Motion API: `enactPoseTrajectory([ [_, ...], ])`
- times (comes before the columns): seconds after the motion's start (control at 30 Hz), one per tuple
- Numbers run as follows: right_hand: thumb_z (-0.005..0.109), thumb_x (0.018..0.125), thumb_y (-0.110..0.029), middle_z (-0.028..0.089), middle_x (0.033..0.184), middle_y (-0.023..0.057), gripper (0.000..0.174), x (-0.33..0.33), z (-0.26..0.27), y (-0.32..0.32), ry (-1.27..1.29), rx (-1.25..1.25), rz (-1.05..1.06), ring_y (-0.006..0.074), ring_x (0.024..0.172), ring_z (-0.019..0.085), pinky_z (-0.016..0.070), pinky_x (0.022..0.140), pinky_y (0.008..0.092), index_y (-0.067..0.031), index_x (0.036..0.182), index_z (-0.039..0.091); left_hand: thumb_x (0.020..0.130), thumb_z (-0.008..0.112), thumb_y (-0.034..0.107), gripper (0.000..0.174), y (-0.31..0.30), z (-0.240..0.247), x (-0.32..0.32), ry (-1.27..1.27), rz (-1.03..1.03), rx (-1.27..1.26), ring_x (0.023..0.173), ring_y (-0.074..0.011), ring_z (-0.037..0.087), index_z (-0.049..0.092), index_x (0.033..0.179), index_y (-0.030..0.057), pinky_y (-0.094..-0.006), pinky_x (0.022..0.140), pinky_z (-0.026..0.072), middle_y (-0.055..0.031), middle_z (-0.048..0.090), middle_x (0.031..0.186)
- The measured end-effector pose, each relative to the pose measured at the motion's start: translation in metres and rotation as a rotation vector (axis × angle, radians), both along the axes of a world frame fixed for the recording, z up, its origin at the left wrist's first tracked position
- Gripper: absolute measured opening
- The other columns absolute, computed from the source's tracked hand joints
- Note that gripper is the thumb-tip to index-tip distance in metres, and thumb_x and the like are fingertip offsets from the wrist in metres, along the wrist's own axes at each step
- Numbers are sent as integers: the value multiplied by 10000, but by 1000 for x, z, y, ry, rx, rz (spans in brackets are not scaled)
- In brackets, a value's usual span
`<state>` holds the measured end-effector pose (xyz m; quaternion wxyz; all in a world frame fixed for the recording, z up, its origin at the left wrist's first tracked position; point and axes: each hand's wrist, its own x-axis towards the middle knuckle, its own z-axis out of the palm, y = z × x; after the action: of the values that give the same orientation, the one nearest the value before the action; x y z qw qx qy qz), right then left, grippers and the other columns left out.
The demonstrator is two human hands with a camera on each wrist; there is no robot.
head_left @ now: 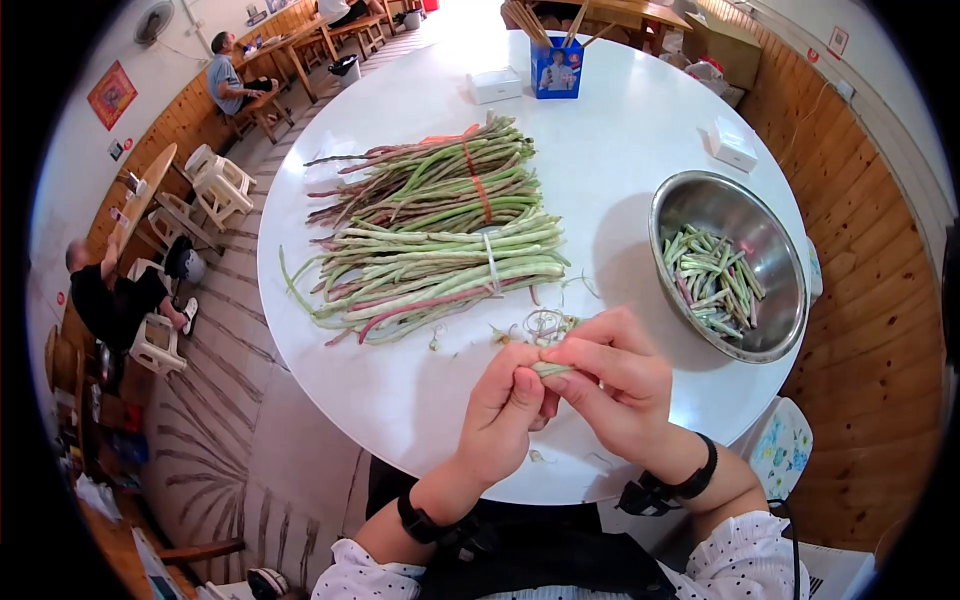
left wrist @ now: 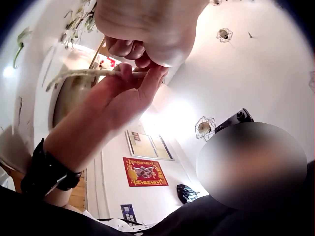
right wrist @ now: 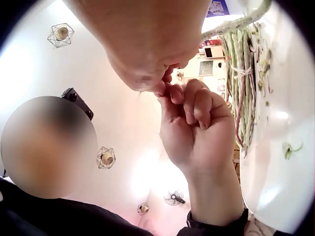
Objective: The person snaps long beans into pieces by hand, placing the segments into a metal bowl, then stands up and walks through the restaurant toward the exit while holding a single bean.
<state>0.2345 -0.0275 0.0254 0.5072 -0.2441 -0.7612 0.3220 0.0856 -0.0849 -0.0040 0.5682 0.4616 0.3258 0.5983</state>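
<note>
In front of me, over the near part of the table, my left hand and right hand meet fingertip to fingertip. Between them they pinch a pale green long bean, mostly hidden by the fingers in the head view. A length of the bean sticks out past the right hand in the left wrist view. Curled trimmings lie on the table just beyond the hands. Tied bundles of long beans, green and purplish, lie to the left. A steel bowl at right holds short bean pieces.
The round white table carries a blue chopstick box and two white boxes, one of them a tissue-like box near the bowl. Plastic stools and seated people are off to the left. A chair with a patterned cover stands at right.
</note>
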Motion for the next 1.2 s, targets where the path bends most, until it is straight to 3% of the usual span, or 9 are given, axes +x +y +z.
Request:
enactPoseTrajectory([
  [0.2,717,825,22,592,996,98,239,-4,-9,-5,162,-151,26,162,810,608,500,657,265,-1,1063,702,1062,356,411,348,0,-5,27,-221,89,-63,628,-64,429,442,1139,82,-206,522,334,-35,553,886],
  [0.33,687,854,43,583,976,87,284,3,4,-3,249,-437,126,161,790,639,528,653,259,2,1135,688,1076,345,357,332,11,9,28,47,195,29,675,-78,478,485,1091,57,-218,581,397,-33,546,885],
  [0.47,678,873,22,590,961,83,256,3,5,4,69,-137,62,154,789,643,536,657,261,-8,1126,701,1082,362,291,323,17,15,16,284,413,133,741,-100,525,531,1028,21,-248,675,451,-31,548,892],
  [0.53,681,878,4,601,962,79,242,3,2,2,65,-220,52,147,799,636,522,664,255,-18,1117,710,1081,368,288,314,17,14,14,365,503,182,755,-100,522,528,1041,22,-255,697,450,-30,548,882],
  [0.63,686,882,-16,612,959,77,234,0,-2,1,74,-246,48,127,792,611,495,661,244,-31,1113,716,1076,393,215,278,16,13,11,317,516,177,753,-99,517,559,1011,1,-239,683,444,-65,555,952],
  [0.73,675,898,-32,613,964,73,222,2,-6,0,76,-337,48,104,769,580,470,648,234,-31,1116,713,1078,381,299,312,16,13,10,64,556,-3,722,-109,496,539,1088,30,-257,663,416,-28,549,856],
  [0.87,642,936,-59,607,968,54,207,5,-3,7,322,-691,187,80,744,545,453,634,233,-18,1130,700,1070,406,291,304,27,30,-8,-213,520,-168,685,-124,472,546,1114,25,-264,630,391,-30,537,818],
  [1.07,599,958,-45,576,1008,49,260,5,-2,8,275,-556,175,88,822,551,462,700,223,-13,1211,651,1063,430,289,295,20,37,-5,-253,62,-192,642,-85,399,549,1108,22,-236,549,322,-2,496,771],
  [1.2,593,961,-42,553,1018,49,246,8,-1,10,218,-550,181,97,857,556,466,746,228,-8,1197,650,1031,528,239,211,27,44,7,112,219,-186,566,-35,332,573,1030,33,-206,506,264,51,438,709],
])
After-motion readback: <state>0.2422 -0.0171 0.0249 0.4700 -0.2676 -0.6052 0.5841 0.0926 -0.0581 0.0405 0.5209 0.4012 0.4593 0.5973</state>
